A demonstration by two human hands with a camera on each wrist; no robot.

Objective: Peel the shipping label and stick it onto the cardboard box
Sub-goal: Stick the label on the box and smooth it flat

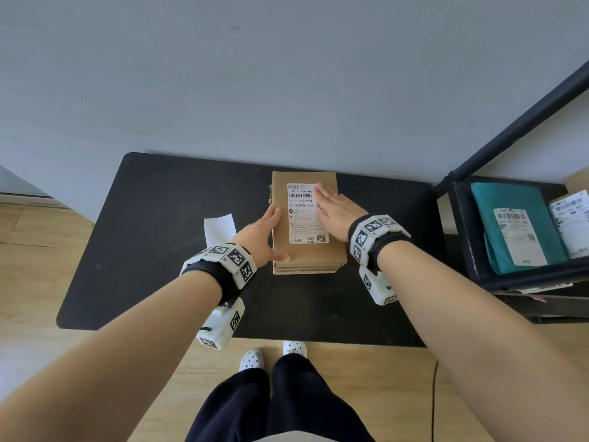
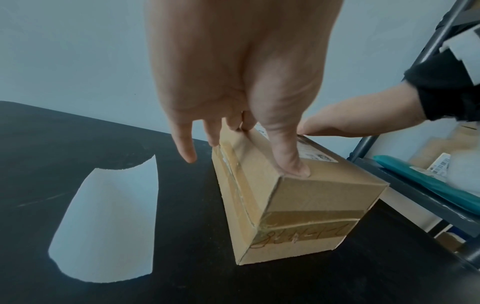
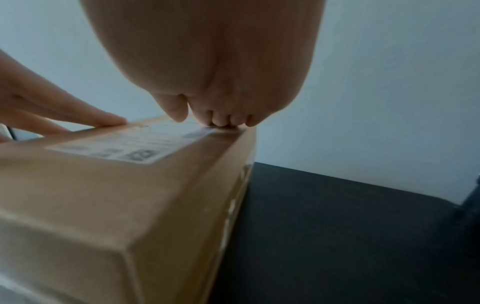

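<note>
A brown cardboard box (image 1: 331, 260) stands on the black table (image 1: 153, 250). A white shipping label (image 1: 302, 221) with barcodes lies flat on the box's top. My right hand (image 1: 333, 207) lies flat on the label's far right part, and its fingertips (image 3: 221, 123) press the label (image 3: 135, 146) down near the box's (image 3: 103, 205) far edge. My left hand (image 1: 269, 232) steadies the box's left side with straight fingers. Its thumb (image 2: 291, 162) presses on the top of the box (image 2: 298, 197) near the front left corner. The blank white backing paper (image 1: 220, 229) lies curled left of the box.
A dark metal shelf (image 1: 526, 119) stands at the right. It holds a teal mailer bag (image 1: 490, 218) with its own label and another labelled parcel (image 1: 573, 221). A grey wall runs behind the table. The floor around it is wood.
</note>
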